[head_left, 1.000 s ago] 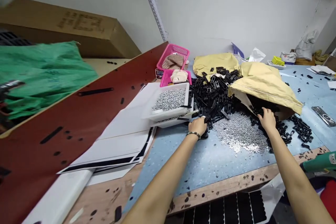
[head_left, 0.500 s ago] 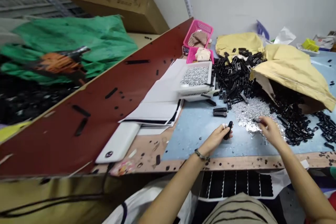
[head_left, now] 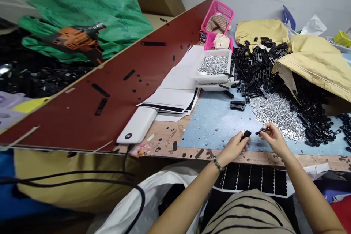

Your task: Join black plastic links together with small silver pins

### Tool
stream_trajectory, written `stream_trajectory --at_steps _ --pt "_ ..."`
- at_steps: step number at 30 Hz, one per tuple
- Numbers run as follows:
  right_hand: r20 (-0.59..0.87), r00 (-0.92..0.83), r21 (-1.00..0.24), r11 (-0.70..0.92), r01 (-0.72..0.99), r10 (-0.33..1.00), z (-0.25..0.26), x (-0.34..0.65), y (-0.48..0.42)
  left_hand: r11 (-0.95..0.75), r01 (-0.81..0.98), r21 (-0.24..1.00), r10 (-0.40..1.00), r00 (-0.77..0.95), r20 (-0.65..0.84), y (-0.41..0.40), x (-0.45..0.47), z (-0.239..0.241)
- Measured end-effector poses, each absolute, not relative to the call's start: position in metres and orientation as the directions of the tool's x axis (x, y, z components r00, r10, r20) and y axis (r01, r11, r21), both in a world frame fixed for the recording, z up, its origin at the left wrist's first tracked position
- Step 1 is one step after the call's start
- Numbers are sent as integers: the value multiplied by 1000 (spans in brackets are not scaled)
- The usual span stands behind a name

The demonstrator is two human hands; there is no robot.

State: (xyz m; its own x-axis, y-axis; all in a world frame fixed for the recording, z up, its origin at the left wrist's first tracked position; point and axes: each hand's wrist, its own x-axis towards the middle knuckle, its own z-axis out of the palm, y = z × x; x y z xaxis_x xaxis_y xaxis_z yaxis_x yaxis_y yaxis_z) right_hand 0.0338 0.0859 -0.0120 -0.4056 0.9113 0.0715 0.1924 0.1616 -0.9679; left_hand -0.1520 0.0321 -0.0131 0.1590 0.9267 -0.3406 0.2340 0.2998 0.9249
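Note:
My left hand (head_left: 235, 146) is closed around a short black plastic part (head_left: 246, 135), held up over the front of the blue mat (head_left: 211, 117). Just to the right, my right hand (head_left: 272, 139) pinches a small dark piece (head_left: 260, 131), its tip pointing at the left hand's part; a small gap lies between them. Behind the right hand spreads a pile of small silver screws (head_left: 282, 113). Two black assembled parts (head_left: 237, 105) lie side by side farther back on the mat.
Black parts (head_left: 253, 64) heap up at the back, near yellow sacks (head_left: 315, 56). A white tray of screws (head_left: 228, 66) stands left of them, beside papers (head_left: 175, 91) and a white power bank (head_left: 138, 126). A red-brown board (head_left: 115, 87) slants along the left; an orange power tool (head_left: 74, 40) lies beyond.
My right hand has come away from the screw pile toward my left hand, carrying the small dark piece. The left hand's part has tilted flatter. The camera view has shifted.

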Motion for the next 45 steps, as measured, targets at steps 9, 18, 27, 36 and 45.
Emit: stream_trajectory --at_steps 9,18,27,36,45 --pt "419 -418 -826 530 194 806 3 35 69 -6 369 929 980 189 -68 35 -138 6" --pt "532 -382 -690 648 323 756 4 58 68 -198 537 820 957 287 44 48 -139 16" --pt "377 -243 -414 398 819 894 -45 76 80 78 447 891 993 47 -111 65 -169 5" --pt "362 -371 -412 504 759 855 -51 54 90 249 236 939 949 136 -286 79 -153 -27" --pt "353 -357 -340 474 812 865 -52 41 91 -101 451 887 986 161 30 102 -142 -17"
